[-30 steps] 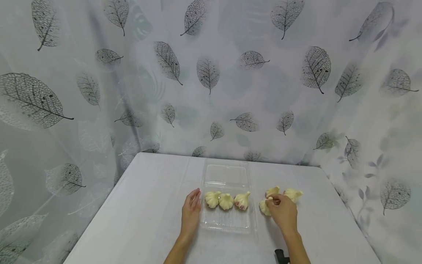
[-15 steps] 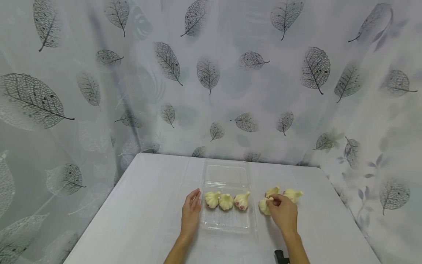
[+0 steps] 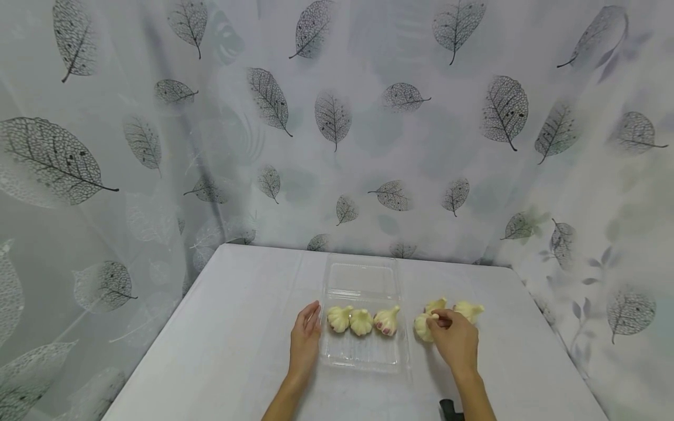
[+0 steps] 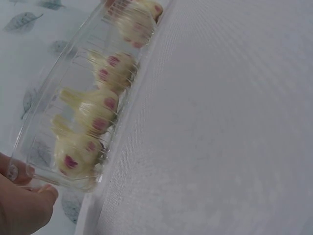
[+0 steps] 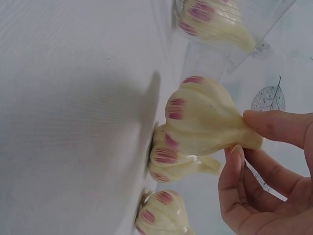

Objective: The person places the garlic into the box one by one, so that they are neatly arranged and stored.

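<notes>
Garlic bulb (image 5: 203,117), cream with purple streaks, is held by its stem at the right side of a white counter (image 3: 237,327), where we see the person's right grip (image 3: 457,342) pinching it between thumb and fingertips; we cannot tell whether its base touches the surface. Just beyond it we find two others on the counter, a rear bulb (image 3: 434,304) and an outer bulb (image 3: 470,310) partly behind the grip. Between the two grips lies a clear plastic container (image 3: 360,355), its lid (image 3: 363,276) opened back toward the far edge. In its near half we count three more: a left bulb (image 3: 339,319), a middle bulb (image 3: 361,323) just beside it and a right bulb (image 3: 387,321) slightly apart. The left grip (image 3: 303,339) is spread, fingers extended and touching the container's left side. By the right forearm (image 3: 474,394), a dark object (image 3: 449,409) shows in part, too hidden for us to identify. Behind the counter we see a pale curtain (image 3: 368,134) printed with skeletal leaves, hanging along the back and both sides.
</notes>
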Motion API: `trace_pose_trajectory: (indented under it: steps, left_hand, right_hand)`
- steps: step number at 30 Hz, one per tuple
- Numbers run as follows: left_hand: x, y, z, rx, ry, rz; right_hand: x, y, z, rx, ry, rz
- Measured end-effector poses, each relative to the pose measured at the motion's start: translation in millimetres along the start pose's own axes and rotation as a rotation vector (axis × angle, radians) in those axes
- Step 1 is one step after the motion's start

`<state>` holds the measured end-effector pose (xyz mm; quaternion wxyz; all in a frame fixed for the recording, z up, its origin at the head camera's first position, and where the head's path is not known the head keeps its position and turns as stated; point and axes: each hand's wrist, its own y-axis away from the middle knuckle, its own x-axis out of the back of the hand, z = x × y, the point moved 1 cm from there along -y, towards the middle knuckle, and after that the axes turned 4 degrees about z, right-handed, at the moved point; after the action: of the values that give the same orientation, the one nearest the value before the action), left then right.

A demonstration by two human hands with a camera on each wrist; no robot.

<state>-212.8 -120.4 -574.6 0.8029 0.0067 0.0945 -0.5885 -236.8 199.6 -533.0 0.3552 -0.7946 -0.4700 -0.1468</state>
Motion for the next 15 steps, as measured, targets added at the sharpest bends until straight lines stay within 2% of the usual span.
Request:
trace_pose_trajectory:
  steps: [7, 15]
  left_hand:
    - [-0.5, 0.7, 2.9, -0.009, 0.004, -0.014]
    - [-0.1, 0.3, -1.4, -0.026, -0.028, -0.009]
  right_hand:
    - [1.2, -1.0, -2.6, -0.009, -0.005, 0.009]
    - [5.6, -1.8, -9.4, 0.009, -0.018, 0.025]
